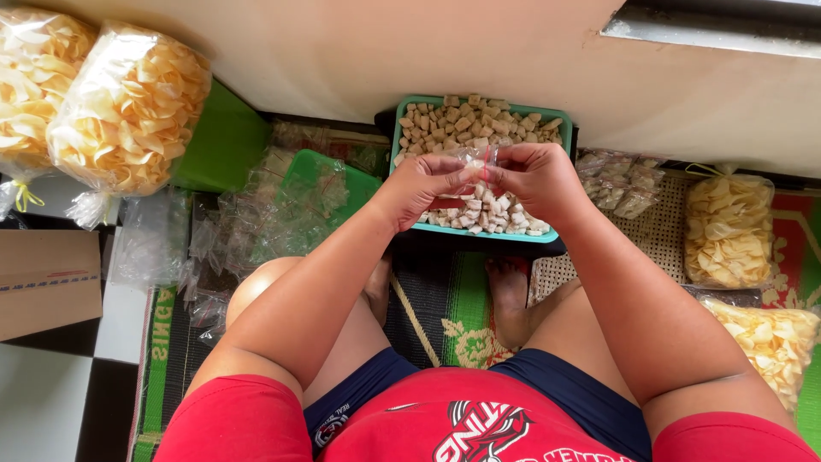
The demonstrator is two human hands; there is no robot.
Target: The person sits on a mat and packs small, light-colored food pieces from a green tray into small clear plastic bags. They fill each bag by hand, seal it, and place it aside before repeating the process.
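Nearest the camera is the person's red shirt, with bare forearms reaching up toward twelve o'clock. The left hand and right hand meet over a green tray heaped with small pale cracker pieces. Both hands pinch the top of a small clear bag between fingertips; it seems to hold some pieces, though the hands hide most of it. At nine o'clock of the tray lies a pile of empty clear bags on a green lid. At ten o'clock stand two big bags of yellow chips. At three o'clock lie more chip bags.
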